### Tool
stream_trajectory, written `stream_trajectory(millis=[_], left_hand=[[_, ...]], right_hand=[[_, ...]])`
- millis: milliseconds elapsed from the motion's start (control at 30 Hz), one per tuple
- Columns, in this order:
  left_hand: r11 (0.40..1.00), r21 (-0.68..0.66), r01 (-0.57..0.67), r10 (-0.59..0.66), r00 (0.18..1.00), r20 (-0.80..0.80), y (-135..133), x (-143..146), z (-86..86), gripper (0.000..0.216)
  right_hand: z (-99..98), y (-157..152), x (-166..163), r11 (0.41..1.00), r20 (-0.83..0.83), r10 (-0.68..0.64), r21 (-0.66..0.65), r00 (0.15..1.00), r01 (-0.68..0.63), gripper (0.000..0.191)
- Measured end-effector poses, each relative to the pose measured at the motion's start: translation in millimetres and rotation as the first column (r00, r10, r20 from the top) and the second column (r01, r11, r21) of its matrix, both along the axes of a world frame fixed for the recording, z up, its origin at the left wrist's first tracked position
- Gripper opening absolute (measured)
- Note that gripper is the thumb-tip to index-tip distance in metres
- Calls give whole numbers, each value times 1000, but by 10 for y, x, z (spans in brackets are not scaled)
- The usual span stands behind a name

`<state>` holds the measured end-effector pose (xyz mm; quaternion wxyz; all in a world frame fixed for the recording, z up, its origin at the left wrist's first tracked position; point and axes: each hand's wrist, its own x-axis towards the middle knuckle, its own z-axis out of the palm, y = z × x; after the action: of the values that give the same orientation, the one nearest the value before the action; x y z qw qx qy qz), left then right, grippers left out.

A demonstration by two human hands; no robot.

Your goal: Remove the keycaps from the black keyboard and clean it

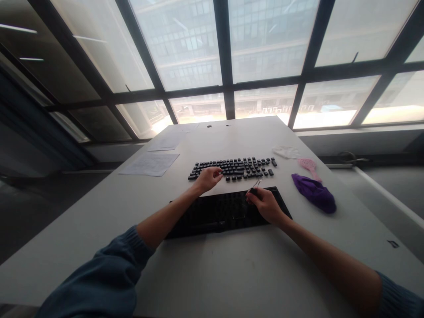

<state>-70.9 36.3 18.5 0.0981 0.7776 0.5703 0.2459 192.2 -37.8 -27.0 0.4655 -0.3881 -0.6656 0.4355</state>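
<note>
A black keyboard lies in front of me, its key area dark and hard to make out. Just beyond it, black keycaps are laid out in rows on the white table. My left hand is over the near edge of these rows, its fingertips pinched together; whatever they hold, if anything, is hidden. Over the right part of the keyboard, my right hand grips a keycap puller, whose thin wire prongs point up and away from me.
Printed sheets lie on the table at the left. To the right are a purple cloth pouch, a pink hairbrush and a crumpled whitish piece. Large windows stand behind the table's far edge.
</note>
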Motion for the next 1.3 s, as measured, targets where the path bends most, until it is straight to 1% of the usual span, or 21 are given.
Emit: stream_trajectory(millis=[100, 167, 267, 367, 433, 500, 567, 600, 667, 767, 833, 900, 967, 1033, 1100, 1167, 1300], left_hand=[[994, 64, -86, 82, 995, 63, -330, -176, 142, 22], [993, 66, -93, 88, 994, 72, -589, -254, 189, 20], [1000, 22, -12, 11, 999, 38, -969, -253, 183, 19], [997, 1, 75, -75, 997, 36, -1298, -136, 111, 19], [993, 4, 122, -122, 992, 28, -1467, -45, 55, 19], [986, -5, 167, -166, 986, 17, -1550, 14, 24, 19], [984, -5, 177, -177, 984, 14, -1500, 16, 35, 21], [987, 7, 161, -162, 987, 12, -1415, -7, 56, 22], [994, 67, 82, -81, 996, -24, -1140, -89, 106, 24], [990, 135, -49, 66, 990, -124, -604, -237, 132, 25], [977, 165, -134, 165, 967, -193, -300, -305, 83, 27], [967, 178, -185, 226, 941, -252, -106, -340, -13, 30], [958, 196, -208, 258, 923, -285, -21, -355, -125, 32], [955, 209, -212, 269, 916, -299, -6, -365, -220, 35], [956, 205, -211, 267, 913, -307, -15, -372, -278, 35], [959, 193, -209, 262, 912, -314, -22, -375, -300, 36], [958, 197, -210, 263, 915, -306, -15, -368, -292, 34]], right_hand=[[2, -4, -2, 1000, -4, 13, -5, 1000, -13, 30], [11, -9, -2, 1000, -2, 12, 2, 1000, -12, 30], [26, -15, -2, 1000, 5, 4, 7, 1000, -4, 31], [27, -15, -4, 1000, 16, -1, 3, 1000, 1, 34], [14, -13, -3, 1000, 26, -7, -4, 1000, 7, 36], [-10, -10, 2, 1000, 28, -20, -15, 999, 20, 37], [-39, -6, 9, 999, 23, -35, -25, 999, 36, 37], [-51, -4, 12, 999, 22, -40, -30, 999, 40, 36], [-64, -3, 16, 998, 28, -46, -32, 999, 47, 37], [-53, -10, 11, 998, 44, -52, -19, 998, 53, 37], [-33, -21, 5, 998, 41, -53, -17, 998, 54, 38], [-14, -31, 2, 998, 33, -50, -23, 998, 51, 38], [-2, -37, 1, 999, 28, -45, -24, 999, 46, 38], [3, -38, 2, 999, 30, -31, -20, 999, 32, 37], [3, -33, 5, 1000, 34, -23, -18, 999, 23, 36], [2, -27, 8, 999, 37, -26, -18, 999, 26, 36], [4, -25, 10, 1000, 34, -26, -12, 999, 27, 36]])
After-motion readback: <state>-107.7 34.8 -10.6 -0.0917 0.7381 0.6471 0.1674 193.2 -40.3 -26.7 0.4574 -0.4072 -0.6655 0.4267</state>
